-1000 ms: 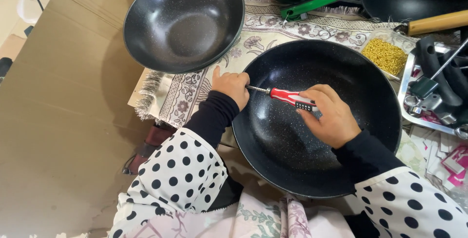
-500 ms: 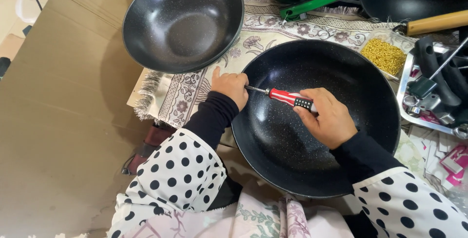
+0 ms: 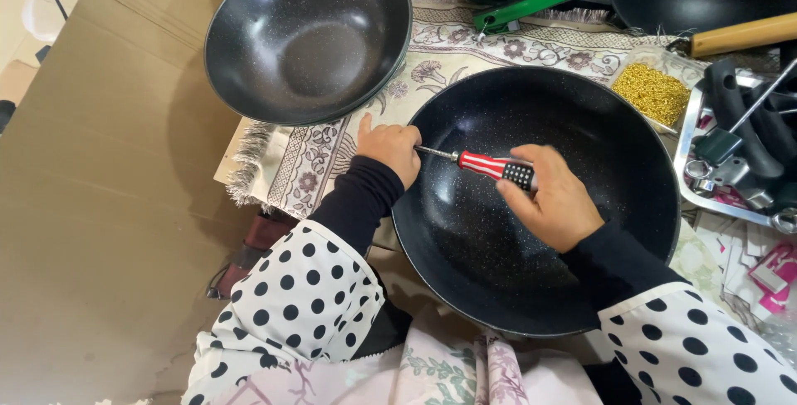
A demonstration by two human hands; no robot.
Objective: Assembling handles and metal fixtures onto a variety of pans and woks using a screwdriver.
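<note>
A small pan (image 3: 309, 36) is seen at the left on a mat (image 3: 290, 164). The rim of the big pan (image 3: 540, 206) is gripped by the left hand (image 3: 390, 149), as before. A red screwdriver (image 3: 490, 167) is held tight in the right hand (image 3: 552, 202) inside the big pan, its tip at the rim. Hardly anything has been moved.
</note>
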